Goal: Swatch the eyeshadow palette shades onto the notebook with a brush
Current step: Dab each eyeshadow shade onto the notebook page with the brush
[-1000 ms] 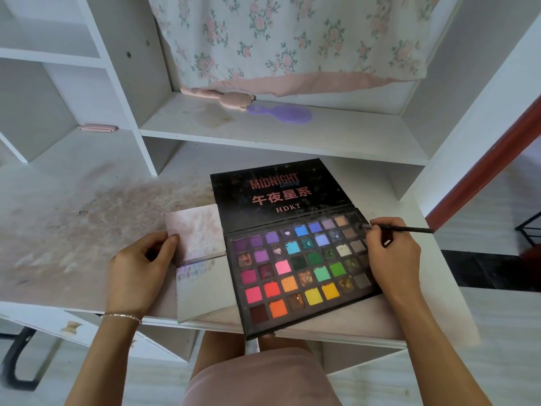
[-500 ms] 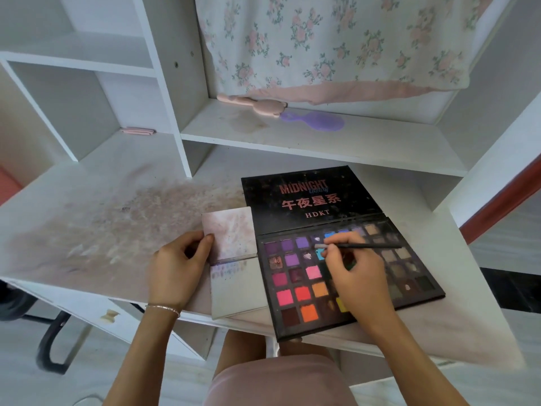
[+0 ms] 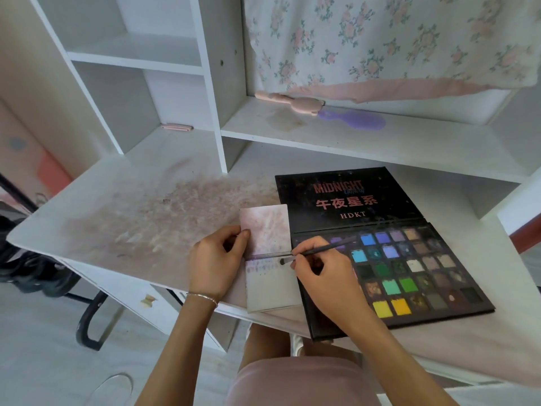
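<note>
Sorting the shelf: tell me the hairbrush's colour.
Purple, lying on the shelf; the hairbrush shows best in the head view.

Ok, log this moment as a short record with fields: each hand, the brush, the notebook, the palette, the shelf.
left hand: holds the notebook's left edge, thumb on the upper page
right hand: grips the brush
brush: tip down at the lower page, beside a row of faint swatches
notebook: open, on the desk left of the palette
palette: open, lid laid back, many coloured pans
shelf: pink comb and purple hairbrush
</note>
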`<state>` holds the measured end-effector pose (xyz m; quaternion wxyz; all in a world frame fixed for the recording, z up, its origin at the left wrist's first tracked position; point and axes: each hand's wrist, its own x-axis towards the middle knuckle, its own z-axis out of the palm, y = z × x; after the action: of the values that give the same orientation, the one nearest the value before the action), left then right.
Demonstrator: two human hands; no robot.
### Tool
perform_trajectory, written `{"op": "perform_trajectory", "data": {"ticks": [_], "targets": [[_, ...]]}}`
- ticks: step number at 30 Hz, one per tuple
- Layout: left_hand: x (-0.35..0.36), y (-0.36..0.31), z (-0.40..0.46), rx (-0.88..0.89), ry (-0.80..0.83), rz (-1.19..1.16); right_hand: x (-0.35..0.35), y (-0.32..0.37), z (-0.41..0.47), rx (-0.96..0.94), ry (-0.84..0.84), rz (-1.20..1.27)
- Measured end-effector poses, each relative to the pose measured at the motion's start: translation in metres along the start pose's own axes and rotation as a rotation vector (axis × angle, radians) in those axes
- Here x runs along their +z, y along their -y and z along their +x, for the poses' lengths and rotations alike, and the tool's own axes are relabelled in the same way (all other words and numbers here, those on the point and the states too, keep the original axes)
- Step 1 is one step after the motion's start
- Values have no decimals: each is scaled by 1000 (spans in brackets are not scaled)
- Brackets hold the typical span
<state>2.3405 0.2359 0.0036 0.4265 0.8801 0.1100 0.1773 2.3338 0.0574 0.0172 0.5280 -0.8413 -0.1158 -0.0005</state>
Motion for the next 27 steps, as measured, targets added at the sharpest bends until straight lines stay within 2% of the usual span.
{"op": "perform_trajectory", "data": {"ticks": [27], "targets": [[2,1,0,-6,-25,44,2,-2,1,-33,32,-77]]}}
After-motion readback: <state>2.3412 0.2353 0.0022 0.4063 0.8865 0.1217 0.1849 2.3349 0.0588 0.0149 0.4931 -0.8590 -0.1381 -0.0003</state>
